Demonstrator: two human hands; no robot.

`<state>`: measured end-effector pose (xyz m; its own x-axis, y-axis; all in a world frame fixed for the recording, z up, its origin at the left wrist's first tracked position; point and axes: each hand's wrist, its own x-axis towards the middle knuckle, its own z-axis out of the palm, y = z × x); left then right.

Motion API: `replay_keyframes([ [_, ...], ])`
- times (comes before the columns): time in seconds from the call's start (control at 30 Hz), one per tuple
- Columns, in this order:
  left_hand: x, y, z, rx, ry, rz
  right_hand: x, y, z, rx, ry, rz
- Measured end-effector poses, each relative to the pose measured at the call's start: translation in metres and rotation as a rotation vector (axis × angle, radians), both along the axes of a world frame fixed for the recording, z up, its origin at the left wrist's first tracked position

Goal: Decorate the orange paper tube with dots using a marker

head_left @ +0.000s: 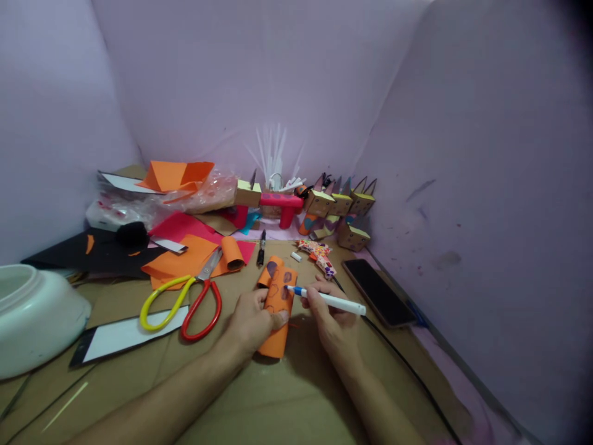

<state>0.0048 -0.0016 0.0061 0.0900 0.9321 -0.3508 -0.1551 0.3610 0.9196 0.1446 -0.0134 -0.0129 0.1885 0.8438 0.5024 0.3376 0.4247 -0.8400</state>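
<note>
Near the middle of the cardboard surface, my left hand point(252, 321) grips an orange paper tube point(279, 337) joined to a shorter tube piece, its thumb pressed on the side. Dark patches and outlined shapes are drawn on the orange paper. My right hand point(336, 321) is closed round a white marker point(343, 303) with a blue end, whose tip meets one of the dark patches. Left of my hands lie scissors point(202, 287) with one yellow and one red handle, blades partly spread. A loose orange roll point(231, 253) sits beyond them.
A white pot point(41, 321) stands at the left edge. A phone point(377, 290) and a black cable point(407, 371) lie on the right. Behind are a black marker point(262, 247), coloured paper point(180, 259), a pink paper-covered body point(282, 201) and several cardboard animal heads point(343, 204).
</note>
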Motion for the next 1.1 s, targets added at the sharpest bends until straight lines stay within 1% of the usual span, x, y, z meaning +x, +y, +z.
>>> replay_keyframes([
  [0.27,-0.0004,-0.0013,0.0006,-0.006,0.014,0.005,-0.0013,-0.0008,0.0012,0.008,-0.025,0.000],
  [0.43,-0.0004,-0.0004,-0.0024,0.016,0.009,-0.015,-0.0016,-0.0018,0.0030,0.002,-0.020,0.015],
  [0.67,-0.0017,0.0018,-0.0062,0.019,0.022,-0.028,0.0010,-0.0020,0.0006,-0.012,-0.032,0.030],
  [0.9,-0.0009,0.0003,0.0003,-0.029,-0.011,0.007,0.0021,-0.0022,0.0019,-0.008,0.001,-0.022],
  [1.0,-0.0005,-0.0007,0.0034,-0.046,0.006,0.015,0.0022,-0.0029,0.0024,0.015,0.035,-0.062],
  [1.1,-0.0007,-0.0005,0.0027,-0.033,0.036,0.016,0.0020,-0.0027,0.0022,0.020,0.007,-0.071],
])
